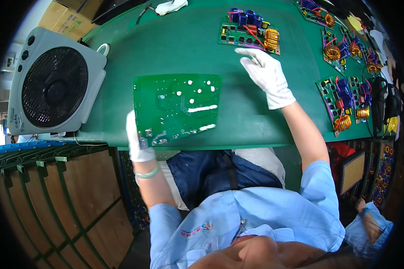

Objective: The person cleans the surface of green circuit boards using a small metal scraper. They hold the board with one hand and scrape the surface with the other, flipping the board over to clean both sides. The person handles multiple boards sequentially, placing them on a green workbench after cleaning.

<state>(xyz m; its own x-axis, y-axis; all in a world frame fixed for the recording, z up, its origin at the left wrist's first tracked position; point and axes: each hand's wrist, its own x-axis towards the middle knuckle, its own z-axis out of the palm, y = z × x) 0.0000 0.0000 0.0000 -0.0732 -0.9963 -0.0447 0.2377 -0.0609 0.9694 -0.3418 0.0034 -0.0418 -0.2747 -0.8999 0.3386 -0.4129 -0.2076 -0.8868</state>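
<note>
A green circuit board [166,101] sits left of centre in the frame, tilted above the green table [166,49], its flat face toward the camera. The left hand [139,151], in a white glove, pinches it at the lower left corner; the fingers behind the board are hidden. The right hand [269,80], gloved too, holds nothing: its fingers reach toward the upper left, loosely extended, just below a populated board [242,32] at the upper centre, and I cannot tell whether they touch it.

The held board should be stiff and thin, with little give. Its far side is out of sight (if it bears coils and capacitors like its neighbour's, expect it to be heavy and lopsided). The white blobs and the white strip [202,108] on the near face, along with small parts by the lower edge, look like places to keep pressure off. Smooth gloves may slip on it, so the bare margins, ideally two opposite edges, seem the safest hold.

More populated boards [343,101] lie at the right; a grey fan [56,87] stands at the left.
</note>
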